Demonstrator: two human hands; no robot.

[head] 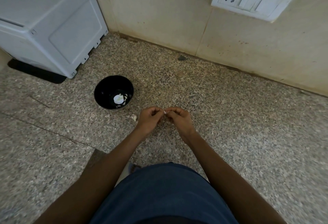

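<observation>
Both the left hand (150, 117) and the right hand (178, 117) pinch 1 small garlic clove (165, 112) between their fingertips, above the speckled counter (230, 117), near a black bowl (106, 85).

A speckled granite counter (230, 117) fills the frame. At upper left a white appliance (49, 19) stands on a black mat (35, 72). Left of centre sits a black bowl (101, 90), a garlic piece (134, 117) lying just to its lower right.

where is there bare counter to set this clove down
Bare counter: right of the right hand, up to the wall; also between black bowl and wall. Crowded: left of the left hand, a garlic piece by the bowl. Both pinch the clove.
</observation>
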